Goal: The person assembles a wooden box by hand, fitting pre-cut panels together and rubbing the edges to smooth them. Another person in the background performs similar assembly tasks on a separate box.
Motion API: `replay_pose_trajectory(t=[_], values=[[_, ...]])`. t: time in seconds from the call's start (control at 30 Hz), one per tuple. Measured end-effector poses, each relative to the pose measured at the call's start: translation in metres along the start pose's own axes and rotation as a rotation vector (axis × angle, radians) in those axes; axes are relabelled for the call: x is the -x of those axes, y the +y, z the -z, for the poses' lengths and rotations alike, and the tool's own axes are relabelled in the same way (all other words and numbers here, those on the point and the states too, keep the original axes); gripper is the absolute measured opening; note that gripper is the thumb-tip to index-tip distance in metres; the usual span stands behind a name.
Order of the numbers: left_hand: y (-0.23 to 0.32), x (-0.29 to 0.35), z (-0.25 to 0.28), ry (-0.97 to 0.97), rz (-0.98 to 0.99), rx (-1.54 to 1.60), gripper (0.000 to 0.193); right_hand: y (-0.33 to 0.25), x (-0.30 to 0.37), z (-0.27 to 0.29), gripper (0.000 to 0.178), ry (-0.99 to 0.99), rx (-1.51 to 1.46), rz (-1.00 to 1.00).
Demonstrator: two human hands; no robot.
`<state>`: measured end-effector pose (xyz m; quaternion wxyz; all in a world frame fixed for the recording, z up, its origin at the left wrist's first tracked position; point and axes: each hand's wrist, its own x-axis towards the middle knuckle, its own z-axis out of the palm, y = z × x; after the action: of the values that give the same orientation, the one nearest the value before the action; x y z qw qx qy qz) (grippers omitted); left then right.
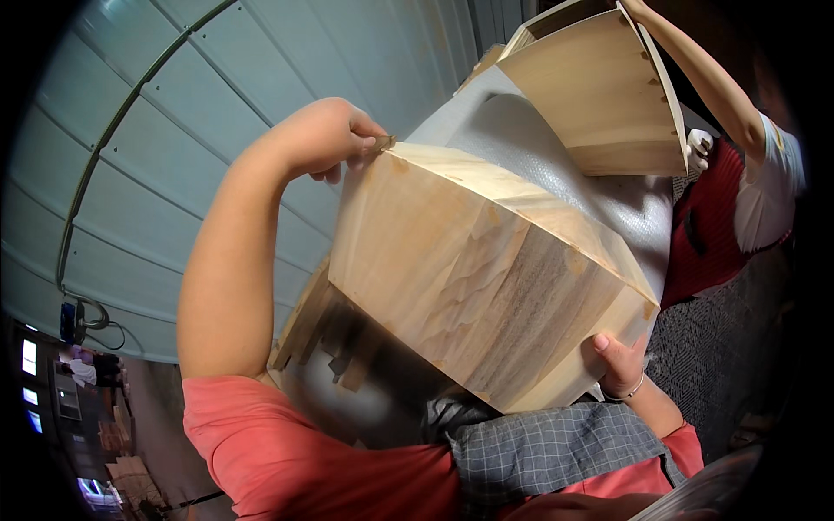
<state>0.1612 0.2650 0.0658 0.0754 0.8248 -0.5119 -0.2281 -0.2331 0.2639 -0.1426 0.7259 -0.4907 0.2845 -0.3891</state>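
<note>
A pale wooden box [469, 269] with darker grain bands rests tilted in front of me, one broad panel facing up. At its far left corner, my left hand [334, 139] is closed in a pinch on a small brown piece [383, 142]; its exact kind is too small to make out. My right hand [622, 365] grips the box at its near right edge, thumb on the panel and the other fingers hidden below. Grey bubble-textured sheeting [556, 143] covers the surface behind the box.
Across from me, a co-worker [721, 208] handles another wooden box [599, 95], one hand at its top, a white-gloved hand at its lower corner. A ribbed metal wall [165, 191] runs along the left. Wood strips [308, 317] lie beside my box.
</note>
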Motion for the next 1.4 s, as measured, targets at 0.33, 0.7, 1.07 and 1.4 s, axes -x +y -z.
replay_pose_trajectory(t=[0.33, 0.7, 1.07, 1.4], values=[[-0.074, 0.026, -0.063, 0.498, -0.219, 0.024, 0.034, 0.003, -0.001, -0.001, 0.072, 0.009, -0.038, 0.011], [-0.066, 0.021, -0.097, 0.649, -0.183, -0.251, 0.030, -0.004, -0.001, -0.007, 0.068, 0.036, -0.017, 0.029], [-0.055, 0.035, -0.076, 0.585, -0.130, -0.266, 0.029, -0.004, -0.001, -0.003, 0.068, 0.018, -0.010, 0.011], [-0.074, 0.037, -0.097, 0.562, -0.148, -0.323, 0.032, -0.006, -0.004, -0.008, 0.066, 0.038, -0.014, -0.020]])
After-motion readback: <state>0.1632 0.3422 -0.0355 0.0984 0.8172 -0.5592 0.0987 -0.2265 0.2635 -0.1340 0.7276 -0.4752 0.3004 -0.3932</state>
